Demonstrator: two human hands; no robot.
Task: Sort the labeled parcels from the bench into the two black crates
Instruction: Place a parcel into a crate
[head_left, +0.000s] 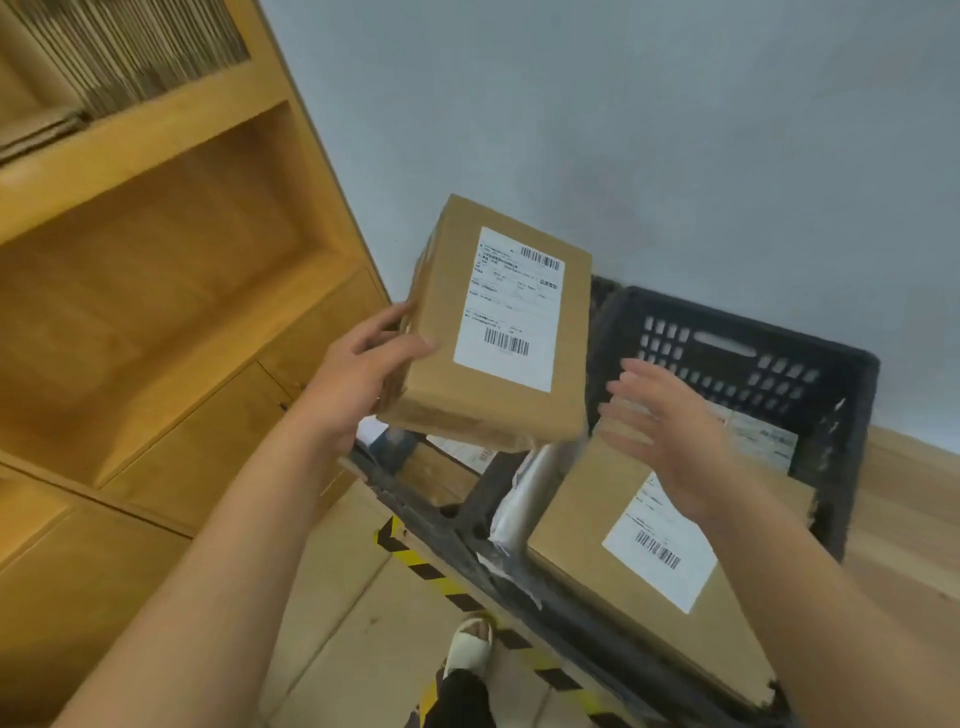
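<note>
Held parcel (493, 332): brown carton, label up, tilted, in the air over the near-left corner of the right crate (810, 343).
Left hand (363, 369): grasps the carton's left edge, thumb on the top face.
Right hand (670, 421): released, fingers spread, above the right crate, clear of the carton.
Left crate (410, 501): against the right crate's left wall, mostly hidden.
Stored parcel (623, 561): large labelled carton inside the right crate.
Handling: probably best to read the label, steady the free edge with the idle hand, and lower the carton flat.
</note>
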